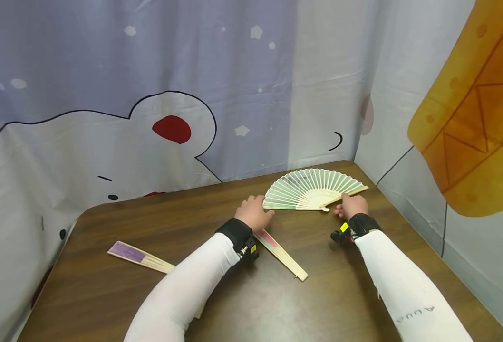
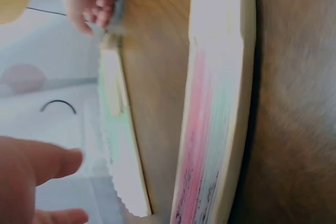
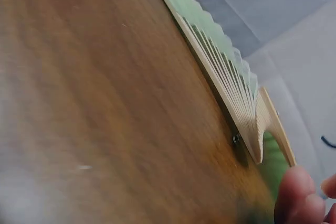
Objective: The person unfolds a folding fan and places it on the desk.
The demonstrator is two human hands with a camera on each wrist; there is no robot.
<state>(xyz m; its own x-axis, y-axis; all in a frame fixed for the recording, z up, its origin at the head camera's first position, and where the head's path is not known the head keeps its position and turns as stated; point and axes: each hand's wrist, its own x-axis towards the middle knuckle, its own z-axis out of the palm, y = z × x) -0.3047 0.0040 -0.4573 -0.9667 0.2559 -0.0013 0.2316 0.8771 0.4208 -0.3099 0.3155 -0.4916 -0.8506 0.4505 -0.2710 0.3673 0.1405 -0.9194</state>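
Note:
A green folding fan [image 1: 315, 190] lies spread at the back right of the table. My right hand [image 1: 352, 207] pinches its right outer stick; the right wrist view shows fingertips [image 3: 296, 192] at that stick's end beside the fan's ribs [image 3: 226, 77]. Beside the fan's left edge is my left hand [image 1: 253, 213], its thumb [image 2: 55, 162] and a finger held apart in the left wrist view with nothing between them. Whether it touches the fan cannot be told. A folded fan with pink paper [image 1: 283, 256] lies below the left hand, its layered edge [image 2: 210, 114] close to that camera.
A folded purple fan [image 1: 138, 255] lies at left, one end hidden by the left forearm. A pale wooden end [image 1: 200, 311] shows beside that forearm. The brown table [image 1: 320, 304] meets a printed curtain [image 1: 251, 95] at the back and right.

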